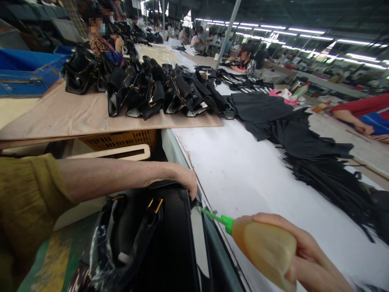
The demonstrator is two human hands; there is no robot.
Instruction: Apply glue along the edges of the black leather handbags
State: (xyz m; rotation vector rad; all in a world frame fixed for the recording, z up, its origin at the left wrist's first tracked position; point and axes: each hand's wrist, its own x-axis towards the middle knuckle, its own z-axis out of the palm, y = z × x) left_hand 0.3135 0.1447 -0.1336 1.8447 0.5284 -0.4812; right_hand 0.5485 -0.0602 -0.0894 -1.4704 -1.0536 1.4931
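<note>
My left hand point(184, 178) is closed over the far top edge of a black handbag point(164, 239) with gold buckles that stands close in front of me. My right hand point(306, 253) grips a soft amber squeeze bottle point(264, 249). The bottle's thin green nozzle point(215, 217) points at the bag's edge just below my left fingers. My left forearm in an olive sleeve crosses the view from the left.
A long white work table point(258, 174) runs away to the right, with piles of black cut pieces point(304, 138) on it. Finished black bags point(158, 91) stand in a row on brown paper. An orange crate point(121, 140) sits beneath. Other workers sit farther back and at the right.
</note>
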